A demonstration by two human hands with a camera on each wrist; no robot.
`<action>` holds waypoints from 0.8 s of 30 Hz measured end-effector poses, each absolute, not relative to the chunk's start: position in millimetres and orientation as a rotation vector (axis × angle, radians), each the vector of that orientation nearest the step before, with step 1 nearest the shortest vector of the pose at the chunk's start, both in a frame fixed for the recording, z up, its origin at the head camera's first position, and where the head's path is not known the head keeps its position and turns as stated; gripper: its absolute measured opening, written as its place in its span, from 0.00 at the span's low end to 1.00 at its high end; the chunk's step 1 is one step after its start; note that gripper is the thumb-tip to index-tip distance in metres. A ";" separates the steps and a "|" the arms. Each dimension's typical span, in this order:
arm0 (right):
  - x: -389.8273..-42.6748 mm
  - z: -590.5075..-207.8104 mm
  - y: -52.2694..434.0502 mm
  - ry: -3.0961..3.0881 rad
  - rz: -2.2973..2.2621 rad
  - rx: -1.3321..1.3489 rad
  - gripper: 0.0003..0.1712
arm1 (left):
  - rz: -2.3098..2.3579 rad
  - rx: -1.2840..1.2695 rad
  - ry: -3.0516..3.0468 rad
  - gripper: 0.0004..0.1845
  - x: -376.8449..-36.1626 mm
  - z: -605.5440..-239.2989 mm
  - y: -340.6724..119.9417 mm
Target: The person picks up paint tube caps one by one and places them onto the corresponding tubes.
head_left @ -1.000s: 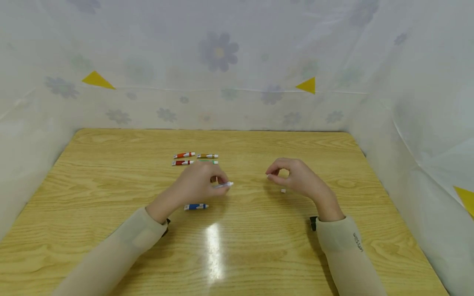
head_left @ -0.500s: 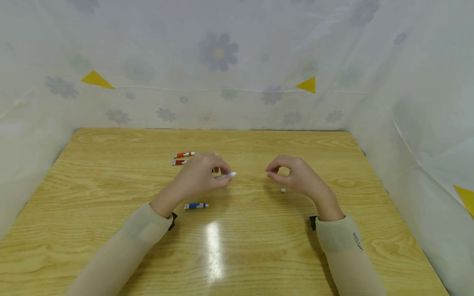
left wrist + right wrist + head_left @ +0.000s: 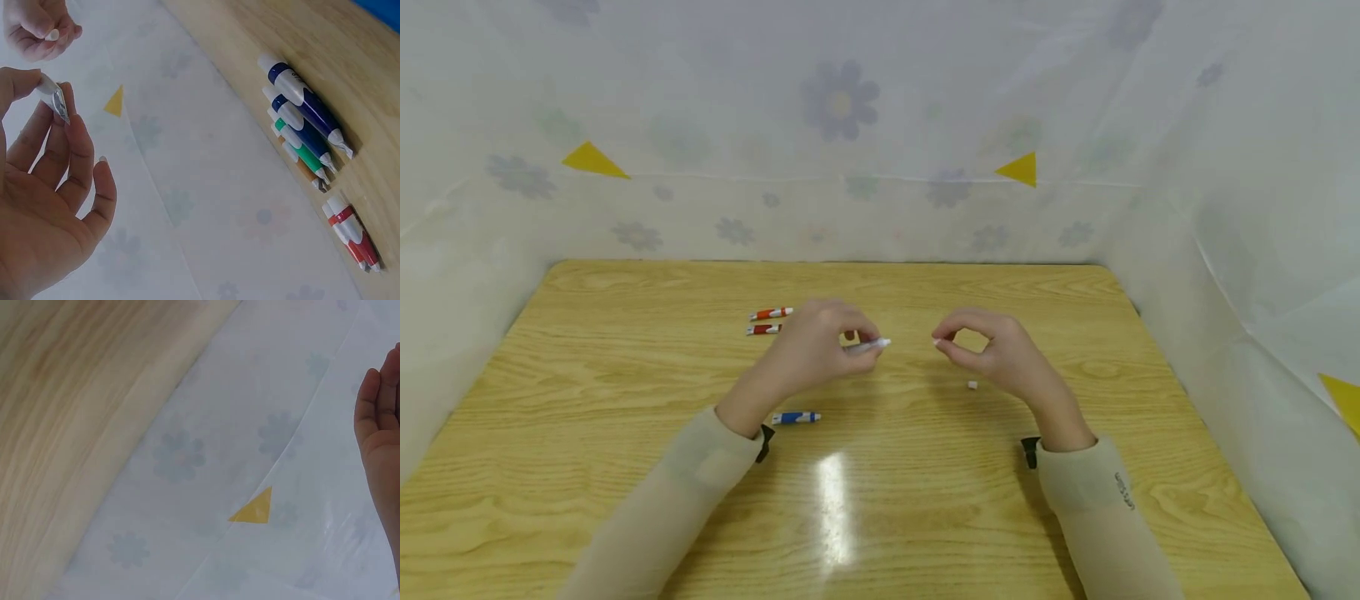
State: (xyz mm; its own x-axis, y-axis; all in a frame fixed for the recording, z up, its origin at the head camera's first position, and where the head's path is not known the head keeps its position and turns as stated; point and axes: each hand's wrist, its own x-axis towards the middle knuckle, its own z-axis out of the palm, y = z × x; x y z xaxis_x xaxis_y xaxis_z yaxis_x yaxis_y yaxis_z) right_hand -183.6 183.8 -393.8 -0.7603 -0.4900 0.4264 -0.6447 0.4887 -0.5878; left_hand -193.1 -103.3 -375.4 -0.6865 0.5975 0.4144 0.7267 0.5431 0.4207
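Head view | left hand: 1 pen | table: 3 markers

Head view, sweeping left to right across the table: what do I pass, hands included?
Two red markers → blue marker → left hand → the clear pen piece it holds → right hand, with a small white bit on the table just below it.

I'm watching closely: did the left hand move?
Yes. The left hand, pinching a small white-tipped pen part, moved away from the blue-and-white marker, toward the table's far edge.
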 end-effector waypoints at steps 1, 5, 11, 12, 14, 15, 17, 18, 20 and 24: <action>-183.2 -393.6 182.7 -2.505 1.141 0.987 0.09 | -0.846 -1.122 -2.542 0.03 -192.7 -374.8 -102.6; -182.1 -393.0 176.8 -2.404 1.184 1.032 0.11 | -0.826 -1.131 -2.487 0.03 -191.6 -373.5 -100.2; -178.9 -392.2 167.6 -2.303 1.227 1.088 0.15 | -0.835 -1.142 -2.449 0.03 -189.6 -372.9 -98.5; -178.3 -391.9 166.1 -2.297 1.240 1.095 0.15 | -0.841 -1.148 -2.440 0.03 -189.2 -373.2 -98.3; -177.5 -391.7 163.4 -2.283 1.261 1.109 0.16 | -0.856 -1.160 -2.422 0.03 -188.1 -373.4 -97.9; -177.2 -391.5 162.1 -2.276 1.275 1.115 0.16 | -0.861 -1.164 -2.413 0.03 -187.6 -373.4 -97.8; -177.1 -391.8 159.8 -2.255 1.299 1.132 0.16 | -0.872 -1.175 -2.397 0.03 -186.5 -373.3 -97.0; -177.1 -392.2 158.7 -2.243 1.310 1.140 0.16 | -0.874 -1.176 -2.393 0.03 -185.9 -373.2 -96.5; -176.9 -392.9 156.8 -2.220 1.328 1.155 0.17 | -0.877 -1.179 -2.391 0.03 -185.2 -373.2 -95.6; -176.6 -394.2 154.6 -2.198 1.332 1.170 0.17 | -0.882 -1.184 -2.393 0.02 -184.3 -373.1 -93.8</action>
